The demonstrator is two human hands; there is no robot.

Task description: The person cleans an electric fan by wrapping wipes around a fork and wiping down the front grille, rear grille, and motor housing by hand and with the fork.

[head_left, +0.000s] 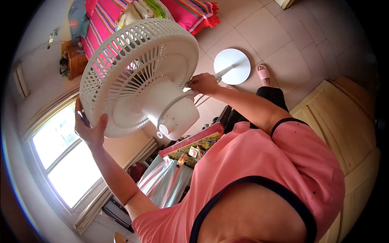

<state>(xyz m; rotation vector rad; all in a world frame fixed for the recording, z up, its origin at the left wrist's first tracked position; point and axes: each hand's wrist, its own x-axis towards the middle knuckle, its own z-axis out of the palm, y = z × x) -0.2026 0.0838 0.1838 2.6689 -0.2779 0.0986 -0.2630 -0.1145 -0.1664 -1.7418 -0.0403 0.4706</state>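
A white pedestal fan [162,93] fills the upper left, its caged head tilted and seen from the motor side. My left hand [91,128] grips the outer rim of the cage, thumb on the near side and fingers around the edge. At the fan's neck, beside the motor housing, my right hand [204,84] is closed with the fingertips pinched; the exact part between them is hidden. A grey cord curves around the housing. Below, the pole runs down to the round white base [239,67] on the floor.
A bed with a pink striped cover [182,14] stands beyond the fan. A bright window [67,152] is at the left. Nearby are a cluttered low table [194,148] and a striped cloth [166,182]. Wooden panels [340,117] stand at the right; my sandalled foot [263,73] is near the base.
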